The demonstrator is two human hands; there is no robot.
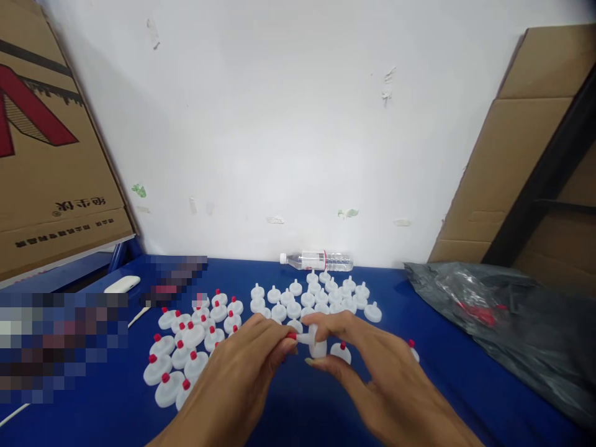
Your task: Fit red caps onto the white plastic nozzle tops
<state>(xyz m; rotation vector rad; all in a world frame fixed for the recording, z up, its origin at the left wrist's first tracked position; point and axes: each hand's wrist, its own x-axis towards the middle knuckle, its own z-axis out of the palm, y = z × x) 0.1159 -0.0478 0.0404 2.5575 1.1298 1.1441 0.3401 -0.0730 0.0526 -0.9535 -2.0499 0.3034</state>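
My right hand (358,347) grips a white plastic nozzle lid (318,343) by its round base, between thumb and fingers. The lid is turned sideways, its spout facing left. At the spout's end, my left hand (261,351) pinches a small red cap (292,336), which meets the tip; how firmly it sits there I cannot tell. Several white lids with red caps (190,335) lie to the left of my hands. Beyond my hands stand several lids with bare spouts (321,297). One red-capped lid (341,352) is just behind my right hand.
A clear plastic bottle (321,261) lies along the white wall. To the right, a grey plastic bag (503,335) bears a clear bag of red caps (482,312). Cardboard (56,143) stands at left, and a white device (121,284) lies on the blue table (298,413).
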